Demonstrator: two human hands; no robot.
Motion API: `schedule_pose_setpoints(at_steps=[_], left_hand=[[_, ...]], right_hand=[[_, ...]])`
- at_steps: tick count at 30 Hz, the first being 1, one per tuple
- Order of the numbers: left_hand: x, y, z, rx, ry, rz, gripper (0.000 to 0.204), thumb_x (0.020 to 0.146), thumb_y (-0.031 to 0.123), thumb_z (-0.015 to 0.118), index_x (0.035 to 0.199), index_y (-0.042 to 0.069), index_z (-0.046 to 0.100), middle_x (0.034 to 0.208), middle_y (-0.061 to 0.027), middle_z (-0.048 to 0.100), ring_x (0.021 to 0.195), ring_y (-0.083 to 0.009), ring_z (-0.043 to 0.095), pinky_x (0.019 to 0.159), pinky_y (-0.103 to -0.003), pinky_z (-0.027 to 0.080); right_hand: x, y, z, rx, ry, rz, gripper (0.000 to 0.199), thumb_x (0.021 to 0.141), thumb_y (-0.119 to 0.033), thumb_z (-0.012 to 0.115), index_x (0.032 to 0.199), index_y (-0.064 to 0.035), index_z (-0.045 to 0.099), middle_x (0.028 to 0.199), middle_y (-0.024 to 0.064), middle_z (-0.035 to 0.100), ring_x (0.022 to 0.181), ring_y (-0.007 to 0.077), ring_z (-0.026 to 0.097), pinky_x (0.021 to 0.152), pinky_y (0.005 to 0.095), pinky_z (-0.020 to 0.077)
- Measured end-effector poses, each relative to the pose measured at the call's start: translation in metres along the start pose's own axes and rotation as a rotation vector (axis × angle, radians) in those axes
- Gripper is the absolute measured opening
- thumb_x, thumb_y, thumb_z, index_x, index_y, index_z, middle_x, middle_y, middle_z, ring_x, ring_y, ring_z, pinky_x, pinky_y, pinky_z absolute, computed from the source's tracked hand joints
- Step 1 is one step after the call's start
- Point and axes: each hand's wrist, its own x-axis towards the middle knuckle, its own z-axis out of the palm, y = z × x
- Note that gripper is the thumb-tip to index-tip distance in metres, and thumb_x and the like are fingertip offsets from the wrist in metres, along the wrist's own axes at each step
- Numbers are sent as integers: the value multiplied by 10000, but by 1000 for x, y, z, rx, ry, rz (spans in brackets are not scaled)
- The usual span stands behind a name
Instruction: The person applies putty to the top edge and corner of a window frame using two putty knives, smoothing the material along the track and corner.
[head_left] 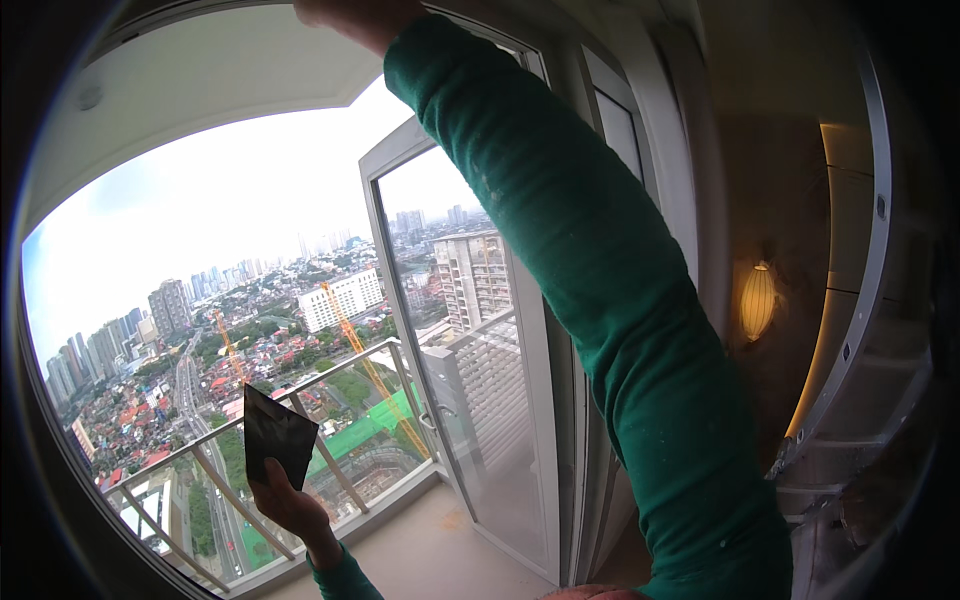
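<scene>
Gripping a dark square sheet (277, 432) low before the balcony railing (330, 365), the left hand (290, 500) is raised. Right hand (355, 15) reaches overhead; its grip can't be told.

One arm high, one hand low

The right hand (350, 15) is raised overhead on a straight green-sleeved arm, its fingers cut off, perhaps pressed flat. The left hand (290, 505) sits low, fingers pinched closed, thumb upward.
</scene>
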Motion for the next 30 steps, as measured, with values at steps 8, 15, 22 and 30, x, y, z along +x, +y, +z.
schedule_pose_setpoints(at_steps=[8, 15, 22, 30], left_hand=[[12, 80, 23, -871, -55, -306, 353, 1027, 221, 579, 1296, -8, 592, 1185, -156, 704, 994, -257, 730, 745, -370, 632], [15, 121, 25, -1125, -239, -530, 186, 1028, 163, 557, 1136, 43, 649, 1034, -95, 735, 877, -184, 730, 696, -310, 612], [5, 157, -6, -988, -239, -304, 307, 1058, 177, 505, 1320, 34, 578, 1056, -59, 713, 794, -127, 670, 599, -276, 511], [-7, 100, -77, -617, -90, -241, 367, 1031, 223, 566, 1334, 15, 567, 1146, -107, 710, 909, -205, 725, 560, -319, 555]], right_hand=[[-28, -13, -148, 550, -384, 33, 237, 824, -136, 695, 1044, -53, 726, 833, 117, 713, 722, 231, 682, 610, 364, 555], [-192, -69, -283, 1205, -631, -91, 396, 969, -43, 597, 1365, -72, 601, 1142, 135, 692, 1084, 251, 674, 815, 383, 631], [-248, 9, -249, 887, -774, -103, 416, 961, -24, 612, 1372, -84, 597, 1172, 150, 691, 1052, 281, 675, 895, 398, 604], [-194, 189, -107, 281, -235, 122, 410, 915, 19, 640, 1314, -75, 642, 1112, 184, 711, 1008, 312, 697, 910, 396, 583]])
